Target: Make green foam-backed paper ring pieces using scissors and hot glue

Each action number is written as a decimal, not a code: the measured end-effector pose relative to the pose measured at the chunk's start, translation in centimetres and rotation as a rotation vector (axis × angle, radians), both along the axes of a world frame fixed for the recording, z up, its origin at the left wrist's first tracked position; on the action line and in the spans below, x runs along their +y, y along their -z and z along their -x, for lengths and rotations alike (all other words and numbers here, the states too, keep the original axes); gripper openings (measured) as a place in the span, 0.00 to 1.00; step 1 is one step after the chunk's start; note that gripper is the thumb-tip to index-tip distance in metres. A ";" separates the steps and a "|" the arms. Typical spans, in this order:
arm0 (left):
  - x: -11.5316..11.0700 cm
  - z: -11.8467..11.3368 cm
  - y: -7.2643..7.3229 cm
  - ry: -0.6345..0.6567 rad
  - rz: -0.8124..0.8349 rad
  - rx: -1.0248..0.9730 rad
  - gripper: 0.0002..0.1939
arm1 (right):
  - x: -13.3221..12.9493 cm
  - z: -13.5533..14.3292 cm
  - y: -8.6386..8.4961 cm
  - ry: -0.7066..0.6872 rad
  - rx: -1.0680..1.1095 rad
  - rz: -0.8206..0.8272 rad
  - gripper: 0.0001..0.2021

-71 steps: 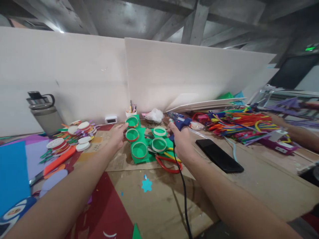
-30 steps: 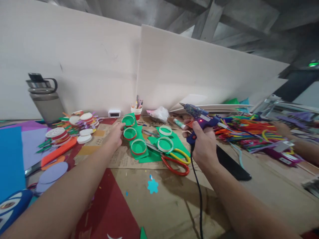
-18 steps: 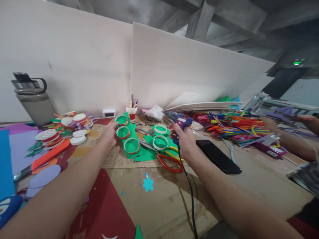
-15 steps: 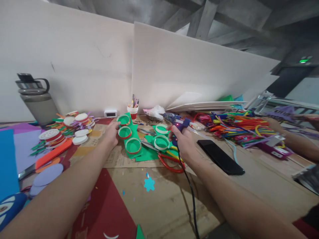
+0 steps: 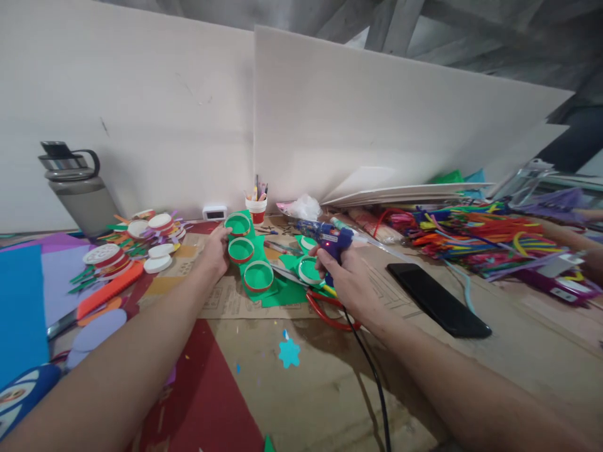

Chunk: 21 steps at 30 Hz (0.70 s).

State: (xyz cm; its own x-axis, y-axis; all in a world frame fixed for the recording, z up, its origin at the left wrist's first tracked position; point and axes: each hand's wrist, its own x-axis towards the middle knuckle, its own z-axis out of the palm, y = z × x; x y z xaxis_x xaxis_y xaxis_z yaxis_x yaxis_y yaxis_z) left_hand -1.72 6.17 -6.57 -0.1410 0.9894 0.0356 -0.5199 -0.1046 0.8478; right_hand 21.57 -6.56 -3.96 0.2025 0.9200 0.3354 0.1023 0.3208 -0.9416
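Observation:
My right hand is wrapped round the handle of a blue hot glue gun, its nozzle pointing left above the table. A black cord hangs from the grip. My left hand pinches the left edge of a green paper sheet beside its topmost ring. Three shallow rings with red-and-white rims, such as the lowest ring, stand on that sheet. Right of it, two more rings, including a pale-rimmed ring, sit on green paper, partly hidden by the gun and my hand. Red-handled scissors lie beneath my right hand.
A black phone lies to the right, near a heap of pipe cleaners. At left are a bottle, an orange cutter and decorated discs. A pen cup stands behind. Another person's arm shows far right.
The glue gun in my right hand has swung left and now covers more of the right-hand rings. My left hand stays at the green sheet. The whole view has shifted slightly.

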 end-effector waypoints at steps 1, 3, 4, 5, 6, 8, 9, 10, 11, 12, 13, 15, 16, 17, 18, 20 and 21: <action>-0.1 0.0 0.0 0.018 -0.011 -0.012 0.08 | 0.0 0.1 0.2 0.005 0.005 0.000 0.10; -0.1 0.0 0.0 0.037 -0.035 -0.037 0.08 | 0.0 0.3 0.5 0.009 0.006 -0.002 0.11; -0.1 0.0 0.1 0.036 -0.045 -0.040 0.09 | 0.0 0.4 0.6 0.005 0.005 -0.002 0.12; -0.2 0.0 0.1 0.029 -0.052 -0.039 0.09 | 0.0 0.5 0.8 -0.001 0.003 -0.001 0.13; -0.2 0.0 0.1 0.026 -0.057 -0.035 0.09 | 0.0 0.6 0.9 -0.010 -0.004 0.004 0.14; -0.3 0.0 0.0 0.034 -0.067 -0.027 0.10 | 0.1 0.6 1.2 -0.015 -0.021 0.010 0.15; -0.4 0.0 -0.1 0.040 -0.074 -0.023 0.10 | 0.1 0.6 1.4 -0.012 -0.035 0.011 0.15; -0.5 -0.1 -0.3 0.045 -0.081 -0.020 0.10 | 0.1 0.6 1.6 -0.010 -0.050 0.012 0.15; -0.6 -0.1 -0.4 0.053 -0.087 -0.016 0.10 | 0.2 0.6 1.7 -0.013 -0.064 0.013 0.15; -0.7 -0.1 -0.5 0.061 -0.091 -0.012 0.11 | 0.2 0.5 1.9 -0.020 -0.076 0.013 0.15; -0.8 -0.1 -0.6 0.068 -0.092 -0.009 0.12 | 0.3 0.5 2.0 -0.030 -0.089 0.016 0.15; -0.9 -0.1 -0.7 0.089 -0.097 -0.003 0.13 | 0.4 0.4 2.3 -0.042 -0.112 0.016 0.14; -0.9 0.0 -0.7 0.103 -0.105 -0.002 0.13 | 0.4 0.4 2.3 -0.043 -0.120 0.013 0.14; -0.8 0.0 -0.6 0.115 -0.113 -0.001 0.14 | 0.5 0.4 2.4 -0.043 -0.129 0.009 0.14; -0.8 0.1 -0.5 0.124 -0.120 -0.002 0.14 | 0.5 0.5 2.5 -0.046 -0.138 0.009 0.14; -0.6 0.2 -0.3 0.128 -0.124 -0.012 0.15 | 0.5 0.7 2.7 -0.069 -0.150 0.028 0.15; -0.5 0.2 -0.1 0.123 -0.122 -0.022 0.16 | 0.4 0.9 2.7 -0.083 -0.150 0.043 0.16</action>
